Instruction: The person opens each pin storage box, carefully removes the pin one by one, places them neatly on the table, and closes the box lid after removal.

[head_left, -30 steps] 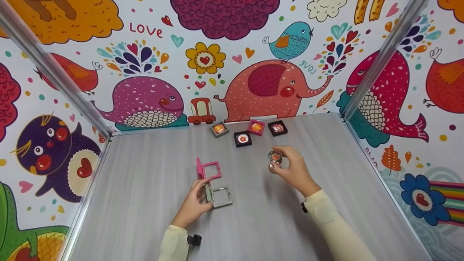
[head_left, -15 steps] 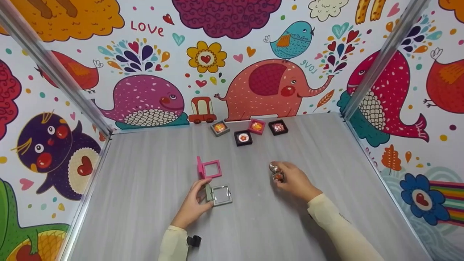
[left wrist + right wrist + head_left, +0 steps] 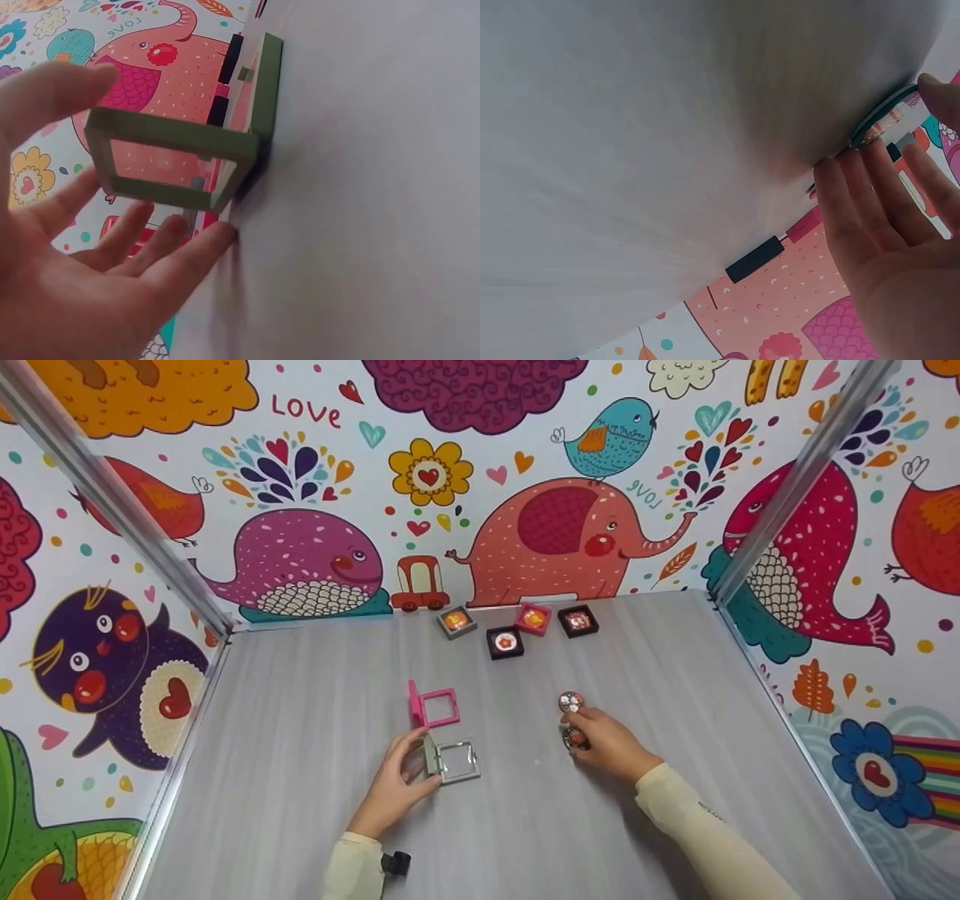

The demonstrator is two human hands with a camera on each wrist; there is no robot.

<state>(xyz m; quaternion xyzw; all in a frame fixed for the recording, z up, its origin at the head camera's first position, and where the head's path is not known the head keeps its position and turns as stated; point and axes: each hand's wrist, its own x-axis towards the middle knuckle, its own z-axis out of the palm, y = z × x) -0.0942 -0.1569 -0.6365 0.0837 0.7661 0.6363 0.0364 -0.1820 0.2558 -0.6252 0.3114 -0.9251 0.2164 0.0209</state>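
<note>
leaving one badge on the table, right hand (pinching another) drew back.

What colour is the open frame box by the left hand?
Grey-green frame box, clearest in the left wrist view.

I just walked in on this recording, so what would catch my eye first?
The loud cartoon wallpaper of whales and an elephant rings the grey table. Mid-table, the left hand steadies an open grey frame case beside an open pink one, while the right hand holds a round badge.
</note>
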